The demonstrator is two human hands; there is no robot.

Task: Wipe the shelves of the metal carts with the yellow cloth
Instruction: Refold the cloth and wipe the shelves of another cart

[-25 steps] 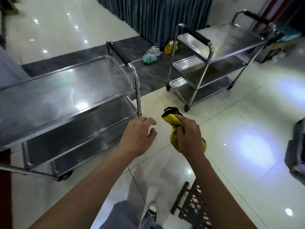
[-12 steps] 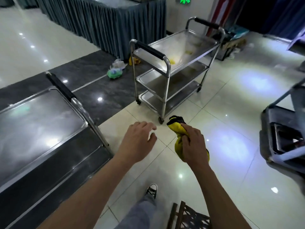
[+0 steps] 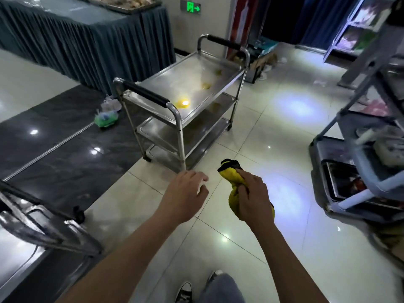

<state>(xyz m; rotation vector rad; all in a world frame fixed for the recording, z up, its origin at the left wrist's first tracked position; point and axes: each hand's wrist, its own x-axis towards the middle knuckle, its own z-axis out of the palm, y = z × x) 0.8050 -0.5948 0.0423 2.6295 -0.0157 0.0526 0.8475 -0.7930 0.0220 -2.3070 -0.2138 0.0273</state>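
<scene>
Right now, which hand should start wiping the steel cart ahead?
Right. The right hand already grips the yellow cloth, bunched and pointing toward the metal cart. The left hand holds nothing and would need a handover first; it could steady the cart's handle.

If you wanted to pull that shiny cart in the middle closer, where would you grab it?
Probably by the black-padded handle bar at the near end of the metal cart. It runs across the cart's width, above the top shelf, with open space around it. The free left hand could come from the near side, over the top, and curl its fingers around the bar. The right hand holds the yellow cloth.
</scene>
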